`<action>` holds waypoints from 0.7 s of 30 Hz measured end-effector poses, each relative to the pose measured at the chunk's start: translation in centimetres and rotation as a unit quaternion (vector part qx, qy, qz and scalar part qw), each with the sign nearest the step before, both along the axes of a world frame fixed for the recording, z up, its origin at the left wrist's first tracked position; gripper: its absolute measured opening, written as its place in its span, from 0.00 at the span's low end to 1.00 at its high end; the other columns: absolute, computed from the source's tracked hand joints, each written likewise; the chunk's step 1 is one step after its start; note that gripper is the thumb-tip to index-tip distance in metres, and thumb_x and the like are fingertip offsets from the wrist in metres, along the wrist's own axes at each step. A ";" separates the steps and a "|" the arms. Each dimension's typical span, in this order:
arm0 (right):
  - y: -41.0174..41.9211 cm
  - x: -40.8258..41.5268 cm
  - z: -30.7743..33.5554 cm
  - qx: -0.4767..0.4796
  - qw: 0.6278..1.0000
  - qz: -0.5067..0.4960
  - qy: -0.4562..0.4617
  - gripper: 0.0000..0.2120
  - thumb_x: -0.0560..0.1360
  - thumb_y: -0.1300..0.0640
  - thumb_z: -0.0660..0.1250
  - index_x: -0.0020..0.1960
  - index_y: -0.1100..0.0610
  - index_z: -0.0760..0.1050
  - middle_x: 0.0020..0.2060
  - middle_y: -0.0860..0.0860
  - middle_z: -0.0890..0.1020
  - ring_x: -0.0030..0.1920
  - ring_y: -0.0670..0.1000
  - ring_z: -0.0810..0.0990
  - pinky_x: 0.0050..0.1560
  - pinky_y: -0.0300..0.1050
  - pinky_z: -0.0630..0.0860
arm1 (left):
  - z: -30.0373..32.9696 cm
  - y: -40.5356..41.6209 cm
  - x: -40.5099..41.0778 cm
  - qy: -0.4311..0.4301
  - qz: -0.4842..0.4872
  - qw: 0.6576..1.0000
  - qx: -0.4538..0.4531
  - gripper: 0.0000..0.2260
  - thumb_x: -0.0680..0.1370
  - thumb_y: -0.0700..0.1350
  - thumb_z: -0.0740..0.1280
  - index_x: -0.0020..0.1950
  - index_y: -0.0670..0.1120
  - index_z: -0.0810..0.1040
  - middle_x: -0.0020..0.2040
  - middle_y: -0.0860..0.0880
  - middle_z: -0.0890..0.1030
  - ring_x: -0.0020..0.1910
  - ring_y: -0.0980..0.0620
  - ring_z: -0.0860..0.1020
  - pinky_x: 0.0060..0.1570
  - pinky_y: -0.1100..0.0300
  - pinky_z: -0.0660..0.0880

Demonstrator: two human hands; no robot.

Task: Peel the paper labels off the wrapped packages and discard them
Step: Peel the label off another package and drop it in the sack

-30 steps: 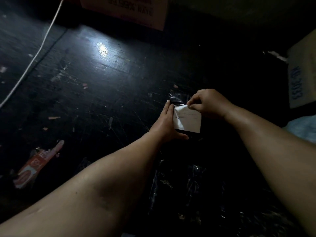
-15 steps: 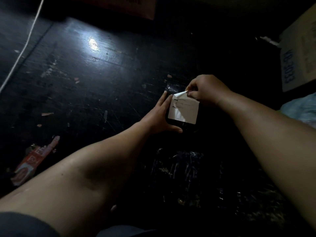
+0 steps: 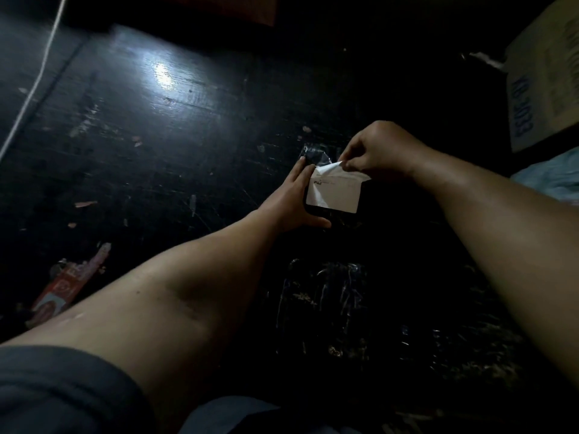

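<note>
A small package wrapped in black plastic (image 3: 316, 156) lies on the dark floor, with a white paper label (image 3: 336, 194) on its top. My right hand (image 3: 380, 150) pinches the label's upper edge, which is lifted and curled off the wrap. My left hand (image 3: 296, 198) lies against the package's left side with straight fingers, its thumb stretched along the near edge. Most of the package is lost in the dark.
More black wrapped packages (image 3: 329, 296) lie nearer to me. A cardboard box (image 3: 545, 89) stands at the right with a pale blue bag (image 3: 551, 180) below it. A red wrapper (image 3: 67, 285) and paper scraps litter the floor at the left. A white cable (image 3: 28, 98) runs along the far left.
My right hand has lifted the label's top edge higher off the package, so more of it curls up. My left hand stays against the package's side.
</note>
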State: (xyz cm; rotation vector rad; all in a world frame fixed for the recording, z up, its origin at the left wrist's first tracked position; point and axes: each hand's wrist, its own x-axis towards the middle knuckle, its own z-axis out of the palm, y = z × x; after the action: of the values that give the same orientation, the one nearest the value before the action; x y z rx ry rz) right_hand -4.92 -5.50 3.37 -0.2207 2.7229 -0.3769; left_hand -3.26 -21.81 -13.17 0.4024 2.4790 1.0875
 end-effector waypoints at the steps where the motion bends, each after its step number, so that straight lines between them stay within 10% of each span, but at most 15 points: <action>1: 0.0 0.1 0.2 0.000 1.000 -0.001 -0.001 0.08 0.73 0.58 0.72 0.52 0.56 0.83 0.45 0.48 0.83 0.46 0.44 0.78 0.48 0.39 0.71 | -0.1 0.0 0.0 0.002 0.000 1.000 0.001 0.60 0.60 0.61 0.81 0.81 0.53 0.48 0.80 0.57 0.39 0.78 0.50 0.53 0.70 0.52 0.63; 21: 1.8 1.8 3.3 -0.005 1.000 0.012 0.016 0.08 0.73 0.56 0.72 0.52 0.54 0.84 0.42 0.45 0.80 0.47 0.44 0.78 0.48 0.39 0.69 | -0.3 0.0 -0.2 0.004 -0.015 1.000 -0.012 0.61 0.59 0.62 0.81 0.81 0.52 0.46 0.80 0.56 0.38 0.79 0.49 0.53 0.70 0.50 0.64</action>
State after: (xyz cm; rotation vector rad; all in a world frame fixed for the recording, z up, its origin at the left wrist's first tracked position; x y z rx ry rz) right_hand -3.12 -3.68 6.72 -0.2640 2.7474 -0.3848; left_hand -3.50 -21.83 -13.43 0.4366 2.4831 1.0462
